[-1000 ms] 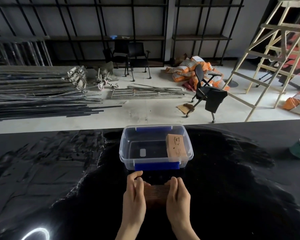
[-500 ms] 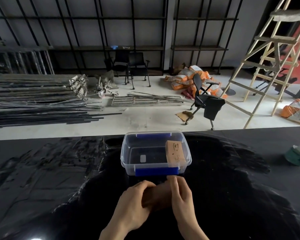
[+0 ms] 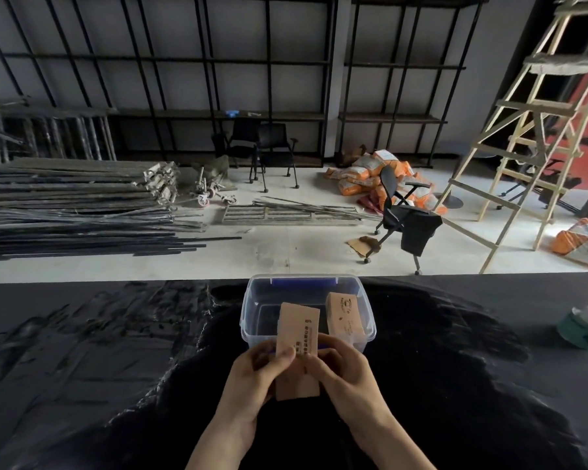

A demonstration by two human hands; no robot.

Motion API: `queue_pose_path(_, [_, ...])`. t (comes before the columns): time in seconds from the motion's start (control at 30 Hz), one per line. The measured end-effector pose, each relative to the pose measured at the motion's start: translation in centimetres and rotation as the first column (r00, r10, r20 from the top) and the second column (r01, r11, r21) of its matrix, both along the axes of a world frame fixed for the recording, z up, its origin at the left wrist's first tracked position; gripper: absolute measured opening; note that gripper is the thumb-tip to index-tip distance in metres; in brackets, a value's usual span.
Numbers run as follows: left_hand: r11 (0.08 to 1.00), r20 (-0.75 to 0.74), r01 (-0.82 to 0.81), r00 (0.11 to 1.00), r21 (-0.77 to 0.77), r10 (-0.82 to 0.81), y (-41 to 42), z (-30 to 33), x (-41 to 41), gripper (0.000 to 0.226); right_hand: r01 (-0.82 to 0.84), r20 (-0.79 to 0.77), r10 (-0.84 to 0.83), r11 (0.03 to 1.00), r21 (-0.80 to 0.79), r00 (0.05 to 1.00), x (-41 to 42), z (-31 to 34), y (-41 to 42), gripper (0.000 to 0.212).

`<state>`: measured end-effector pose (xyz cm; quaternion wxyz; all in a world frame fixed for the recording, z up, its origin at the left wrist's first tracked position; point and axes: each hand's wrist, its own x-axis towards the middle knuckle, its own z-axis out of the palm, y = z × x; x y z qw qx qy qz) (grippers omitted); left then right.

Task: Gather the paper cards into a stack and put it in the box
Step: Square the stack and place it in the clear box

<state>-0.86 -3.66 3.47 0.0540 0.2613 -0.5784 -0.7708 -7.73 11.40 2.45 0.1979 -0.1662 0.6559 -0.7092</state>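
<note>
Both hands — left hand, right hand — pinch the card stack.

Print on cards, illegible.

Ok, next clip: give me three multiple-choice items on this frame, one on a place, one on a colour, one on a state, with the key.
1. Where does the brown pack already in the clear box sit?
A. Right part of the box
B. Left part of the box
C. On the table outside it

2. What colour is the latch on the box's far side?
A. Red
B. Blue
C. Yellow

3. How is the stack of paper cards held?
A. Lying flat on the table
B. In the left hand alone
C. Lifted, between both hands

Key: 1 A, it leans by the right wall. 2 B, a blue clip shows at the far rim. 3 C, the left hand and the right hand both pinch it in front of the box.
</note>
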Motion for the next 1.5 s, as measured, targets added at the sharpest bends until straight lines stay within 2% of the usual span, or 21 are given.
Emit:
queue_pose_path(0.07, [0.998,0.008,-0.042,0.999,-0.053,0.043,-0.6,0.1,-0.1,0.03,-0.022,-0.06,0.025,0.998,0.063,0.998,-0.1,0.0,-0.7,0.031])
queue_pose_path(0.13, [0.99,0.011,-0.128,0.992,-0.06,0.129,-1.1,0.4,-0.1,0.024,0.061,-0.27,-0.007,0.979,0.194,0.963,-0.7,-0.3,-1.3,0.031])
queue_pose_path(0.2, [0.975,0.042,-0.223,0.974,-0.023,0.224,-1.6,0.9,0.0,0.017,0.233,-0.552,0.026,0.89,0.392,0.833,-1.6,-0.4,-1.7,0.037])
queue_pose_path(0.23, [0.967,0.053,-0.254,0.966,-0.011,0.254,-1.9,1.1,0.1,0.016,0.3,-0.652,0.115,0.819,0.489,0.75,-2.2,-0.3,-1.7,0.044])
queue_pose_path(0.27, [0.963,0.058,-0.271,0.961,-0.006,0.271,-2.1,1.2,0.1,0.016,0.33,-0.688,0.23,0.745,0.58,0.688,-2.7,-0.3,-1.7,0.052])
queue_pose_path(0.37, [0.956,0.057,-0.292,0.955,0.006,0.291,-2.3,1.2,0.3,0.02,0.273,-0.563,0.505,0.536,0.799,0.654,-3.3,-0.7,-1.9,0.067])
queue_pose_path(0.43, [0.955,0.059,-0.297,0.953,0.01,0.296,-2.2,1.2,0.4,0.022,0.281,-0.544,0.547,0.492,0.824,0.636,-3.1,-1.1,-1.8,0.069])
queue_pose_path(0.67, [0.952,0.05,-0.303,0.951,-0.031,0.305,-2.0,1.7,0.1,0.021,0.287,-0.552,0.559,0.493,0.822,0.619,-1.1,-1.7,-1.0,0.07])
queue_pose_path(0.73, [0.953,0.047,-0.297,0.953,-0.062,0.3,-2.0,2.0,-0.1,0.019,0.279,-0.558,0.582,0.502,0.819,0.591,-0.1,-2.3,0.0,0.071])
queue_pose_path(0.8, [0.955,0.054,-0.286,0.955,-0.082,0.29,-1.8,2.3,-0.4,0.016,0.345,-0.598,0.591,0.492,0.799,0.542,1.4,-3.0,1.0,0.072])
queue_pose_path(0.87, [0.958,0.069,-0.275,0.957,-0.085,0.281,-1.6,2.4,-0.8,0.014,0.355,-0.668,0.55,0.573,0.739,0.502,2.5,-3.2,1.9,0.07])
queue_pose_path(0.93, [0.963,0.081,-0.254,0.962,-0.088,0.261,-1.3,2.5,-1.3,0.013,0.354,-0.76,0.398,0.708,0.61,0.513,2.1,-2.4,2.9,0.063])
queue_pose_path(0.97, [0.966,0.091,-0.241,0.964,-0.091,0.249,-1.1,2.5,-1.6,0.014,0.395,-0.79,0.287,0.743,0.54,0.542,1.3,-1.9,3.6,0.06])
queue_pose_path(1.0, [0.969,0.104,-0.227,0.966,-0.097,0.236,-0.9,2.4,-2.0,0.014,0.47,-0.811,0.18,0.737,0.486,0.556,0.1,-1.5,4.3,0.059])
queue_pose_path(1.1, [0.974,0.152,-0.181,0.968,-0.134,0.2,-0.2,1.8,-3.5,0.021,0.634,-0.783,0.042,0.561,0.533,0.62,-4.7,-1.7,6.9,0.064])
queue_pose_path(1.27, [0.974,0.267,-0.094,0.952,-0.206,0.148,0.9,0.1,-5.5,0.038,0.495,-0.544,0.131,0.281,0.822,0.829,-9.2,-6.4,10.2,0.076])
queue_pose_path(1.4, [0.966,0.36,-0.015,0.926,-0.258,0.111,1.2,-1.4,-6.8,0.056,0.391,-0.426,0.224,0.184,0.902,0.877,-8.9,-8.5,10.2,0.094])
queue_pose_path(1.5, [0.957,0.414,0.02,0.904,-0.29,0.106,1.4,-1.5,-7.5,0.064,0.418,-0.449,0.225,0.174,0.892,0.865,-8.4,-9.8,10.3,0.098])
